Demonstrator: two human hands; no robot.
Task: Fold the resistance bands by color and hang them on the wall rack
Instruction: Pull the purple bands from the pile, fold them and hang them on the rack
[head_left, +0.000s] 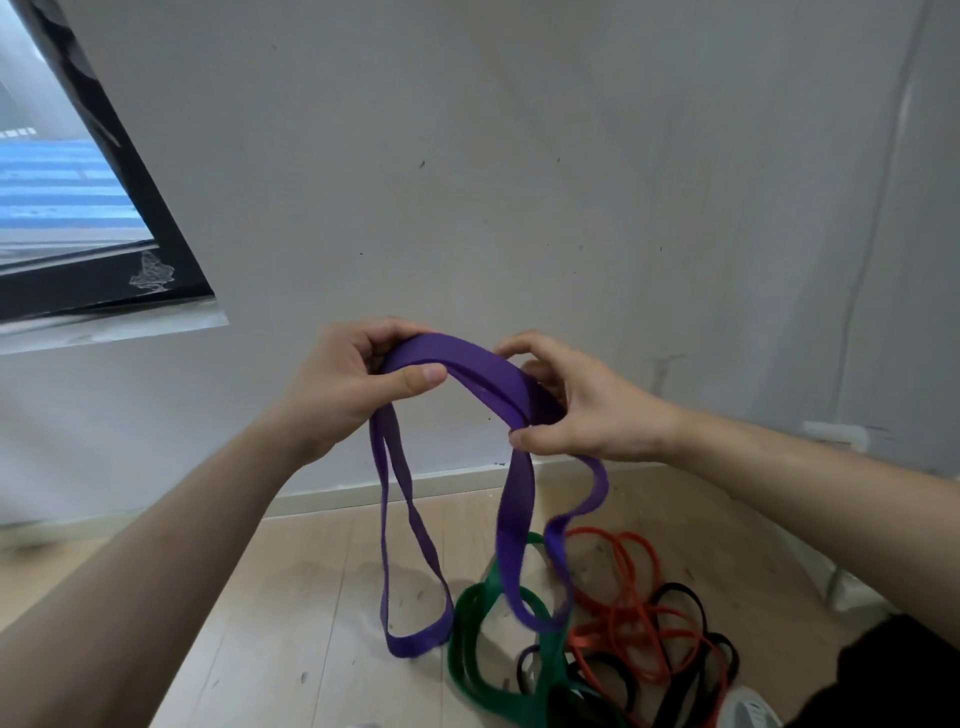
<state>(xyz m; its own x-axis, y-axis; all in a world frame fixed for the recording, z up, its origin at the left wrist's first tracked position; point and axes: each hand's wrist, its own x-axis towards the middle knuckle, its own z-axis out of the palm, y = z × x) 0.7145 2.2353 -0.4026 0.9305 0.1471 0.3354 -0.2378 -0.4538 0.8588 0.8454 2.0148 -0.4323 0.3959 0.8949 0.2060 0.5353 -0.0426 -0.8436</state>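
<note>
Purple band (467, 364): held up in front of the white wall (519, 156), arched between both hands, its loops hanging down toward the floor (291, 597).
Left hand (353, 384): fingers curled over the band's top, thumb pressed across the front.
Right hand (576, 400): pinching the gathered strands at the arch's right end.
Floor pile: green band (467, 665), red bands (634, 587) and black bands (691, 618) lie tangled together below the hanging loops.
Window (78, 208): upper left.

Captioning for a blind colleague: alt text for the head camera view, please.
The left hand and right hand grip a purple resistance band before a white wall, its loops hanging down. Green bands, red bands and black bands lie tangled on the wooden floor.
</note>
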